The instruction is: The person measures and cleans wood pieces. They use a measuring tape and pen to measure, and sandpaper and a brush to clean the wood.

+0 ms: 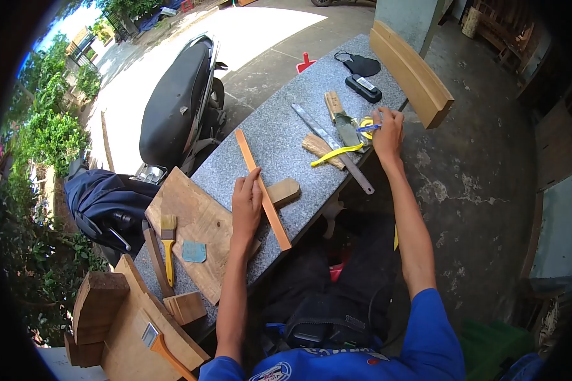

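My left hand (246,202) is closed around a narrow reddish-brown wooden strip (274,223), which lies slantwise over the granite tabletop. A short wood block (284,191) sits beside the strip, right of my fingers. At the table's right edge, my right hand (388,132) pinches a blue pen (370,127). Just behind the pen is a round yellow-and-clear object (365,135), perhaps a tape measure. A yellow strap-like strip (337,155) curves across a rough wood piece (318,147) and a metal file or rasp (330,141). Next to them lies grey-green sandpaper (346,129).
A broad board (184,197) carries a yellow-handled brush (168,238) and a blue-green sandpaper piece (194,251). Another brush (162,349) and wood blocks (100,305) stand lower left. A black case (363,89) and thick plank (413,73) are far right; a motorbike (175,108) stands beyond.
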